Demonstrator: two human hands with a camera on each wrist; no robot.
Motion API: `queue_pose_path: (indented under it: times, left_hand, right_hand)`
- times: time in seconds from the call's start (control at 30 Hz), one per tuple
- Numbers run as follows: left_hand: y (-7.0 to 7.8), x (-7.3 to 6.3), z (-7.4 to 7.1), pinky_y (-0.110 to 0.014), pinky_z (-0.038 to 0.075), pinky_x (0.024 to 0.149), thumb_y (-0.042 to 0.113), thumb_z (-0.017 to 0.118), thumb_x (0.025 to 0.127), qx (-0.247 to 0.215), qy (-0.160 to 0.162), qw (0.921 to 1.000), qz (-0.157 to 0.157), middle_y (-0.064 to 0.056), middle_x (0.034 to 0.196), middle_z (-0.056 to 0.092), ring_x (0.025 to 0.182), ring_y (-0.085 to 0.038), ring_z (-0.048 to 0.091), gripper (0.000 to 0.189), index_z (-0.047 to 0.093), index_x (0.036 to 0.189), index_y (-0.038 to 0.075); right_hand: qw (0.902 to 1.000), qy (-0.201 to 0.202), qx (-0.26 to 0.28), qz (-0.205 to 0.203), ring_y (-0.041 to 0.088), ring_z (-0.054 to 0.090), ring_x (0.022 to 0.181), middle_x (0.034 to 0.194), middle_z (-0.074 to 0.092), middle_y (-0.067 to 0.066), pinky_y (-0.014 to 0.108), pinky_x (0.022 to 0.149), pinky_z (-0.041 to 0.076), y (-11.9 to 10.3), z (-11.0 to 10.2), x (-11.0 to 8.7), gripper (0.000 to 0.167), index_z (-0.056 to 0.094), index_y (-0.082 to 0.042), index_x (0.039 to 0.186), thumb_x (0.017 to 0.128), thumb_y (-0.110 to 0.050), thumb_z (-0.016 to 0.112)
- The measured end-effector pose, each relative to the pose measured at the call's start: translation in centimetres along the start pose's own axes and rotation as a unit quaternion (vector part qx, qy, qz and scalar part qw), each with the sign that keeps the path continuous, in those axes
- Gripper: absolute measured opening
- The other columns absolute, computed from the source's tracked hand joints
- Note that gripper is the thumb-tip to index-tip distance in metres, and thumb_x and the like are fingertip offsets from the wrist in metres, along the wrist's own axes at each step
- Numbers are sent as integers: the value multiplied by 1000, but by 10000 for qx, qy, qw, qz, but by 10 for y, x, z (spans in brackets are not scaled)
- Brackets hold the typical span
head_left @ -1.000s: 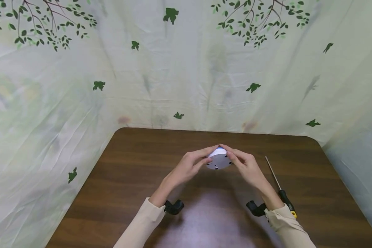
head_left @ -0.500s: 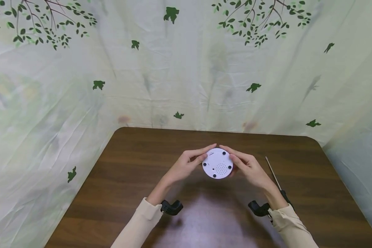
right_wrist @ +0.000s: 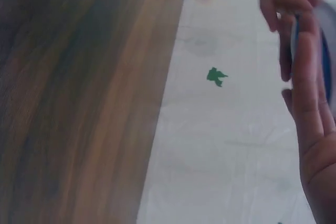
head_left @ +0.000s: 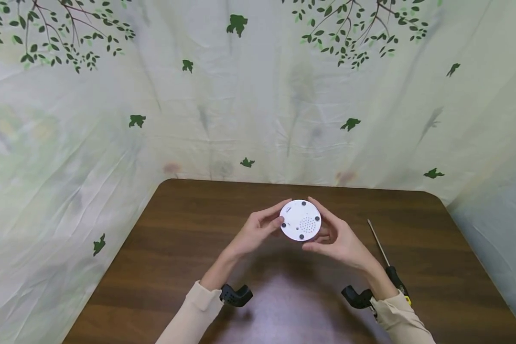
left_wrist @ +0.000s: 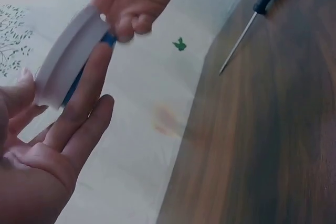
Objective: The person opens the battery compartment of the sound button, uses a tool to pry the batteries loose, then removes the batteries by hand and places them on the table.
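Note:
A round white device [head_left: 300,220] is held up above the table, its flat face with small black feet and a cluster of tiny holes turned toward me. In the left wrist view the device [left_wrist: 73,59] shows edge-on, with blue on its far side. My left hand [head_left: 258,229] pinches its left edge, thumb in front and fingers behind. At the right, my right hand [head_left: 341,239] spans the rim, index finger near the top and thumb close below the bottom edge. Some of its fingers lie behind the device. In the right wrist view, my right hand [right_wrist: 312,114] covers much of the device.
A screwdriver [head_left: 391,273] with a black and yellow handle lies on the brown wooden table [head_left: 189,229], right of the right forearm. Pale cloth [head_left: 258,95] with printed leaves hangs behind and beside the table. Black wrist cameras [head_left: 236,295] sit at both wrists.
The device has tilted up from nearly edge-on so its footed face shows fully, and has turned slightly. My right thumb has moved off that face to below the lower rim.

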State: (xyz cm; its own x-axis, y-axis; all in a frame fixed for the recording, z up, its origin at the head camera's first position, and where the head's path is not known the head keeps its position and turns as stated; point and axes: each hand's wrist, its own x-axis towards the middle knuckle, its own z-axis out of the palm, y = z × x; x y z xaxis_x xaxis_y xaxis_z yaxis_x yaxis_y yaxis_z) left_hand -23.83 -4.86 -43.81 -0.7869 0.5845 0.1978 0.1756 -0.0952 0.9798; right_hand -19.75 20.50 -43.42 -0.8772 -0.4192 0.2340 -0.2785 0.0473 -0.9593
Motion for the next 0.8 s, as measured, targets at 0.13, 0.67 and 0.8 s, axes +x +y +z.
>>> queue_pose_path:
  times: [0.13,0.67,0.8]
  left_hand:
    - [2,-2,0,-31,57,97,9,63,103,-225,-280,9994,18,-14,163,43,123,-7,61,60,41,159,10]
    - [1,-7,7,-30,61,87,-1,78,88,-262,-76,9991,339,-19,158,46,103,-17,74,82,39,159,13]
    - [2,-5,11,-27,61,86,2,79,88,-167,-207,9991,328,-19,156,47,100,-15,73,84,37,159,14]
  right_hand:
    - [9994,311,-116,-57,15,73,96,147,50,16,33,77,63,2,6,3,104,34,-17,161,75,1,90]
    - [9967,651,-480,-38,9,75,94,144,57,22,27,75,62,0,7,3,88,44,-8,156,79,-3,88]
    - [9962,677,-548,4,10,74,94,141,60,21,26,75,62,-1,5,5,88,48,-7,153,76,-4,91]
